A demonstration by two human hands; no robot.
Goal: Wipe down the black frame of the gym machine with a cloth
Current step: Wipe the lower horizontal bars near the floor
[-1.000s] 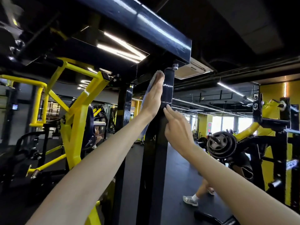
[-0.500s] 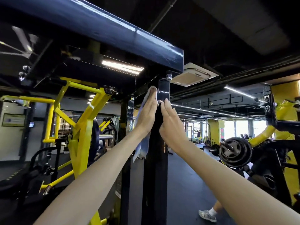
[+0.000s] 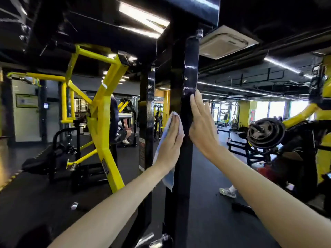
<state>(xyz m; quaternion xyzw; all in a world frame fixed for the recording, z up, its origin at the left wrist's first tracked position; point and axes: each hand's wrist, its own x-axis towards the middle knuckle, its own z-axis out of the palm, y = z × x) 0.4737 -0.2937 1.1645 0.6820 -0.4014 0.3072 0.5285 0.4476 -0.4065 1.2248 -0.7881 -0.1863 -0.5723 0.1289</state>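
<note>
Left hand (image 3: 169, 145) flat, fingers straight, presses cloth (image 3: 168, 179) against 9 o'clock face of black post (image 3: 179, 203), near picture centre; cloth tail hangs past wrist toward 6 o'clock. Flat palm likely spreads pressure for wiping stroke. Right hand (image 3: 202, 127) flat on 3 o'clock face, holding nothing, probably bracing. Yellow machine (image 3: 103, 122) at 9 o'clock, weight plate (image 3: 265, 133) at 3 o'clock.

Dark floor (image 3: 204, 178), yellow machines (image 3: 104, 140), ceiling strip lights (image 3: 143, 18), bright windows (image 3: 276, 110) far right.
</note>
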